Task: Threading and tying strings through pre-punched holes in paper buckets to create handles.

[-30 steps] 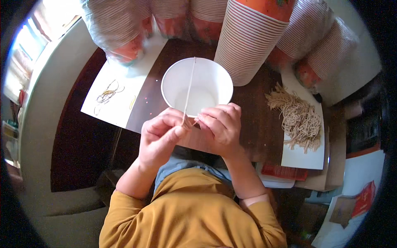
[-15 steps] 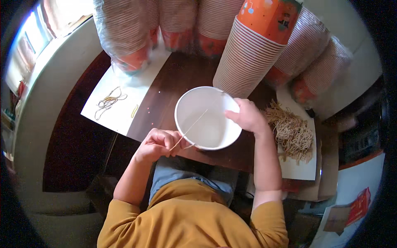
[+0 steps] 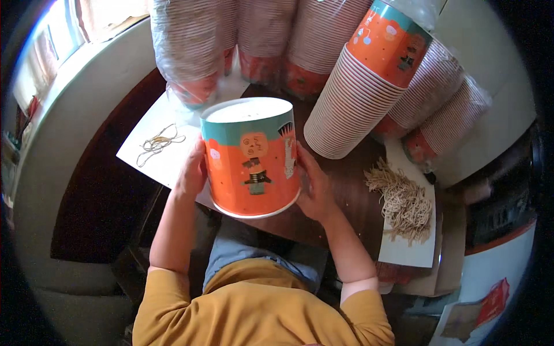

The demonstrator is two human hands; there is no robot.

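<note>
While the orange-and-teal printed paper bucket sits upside down between both palms over the dark wooden desk, left hand and right hand fingers lie spread along its walls; press evenly (thin paper dents), keeping the rim level.

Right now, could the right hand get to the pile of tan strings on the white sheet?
Probably yes. The right hand is pressed against the orange paper bucket, so it must let go first; bare dark tabletop lies between it and the string pile.
</note>
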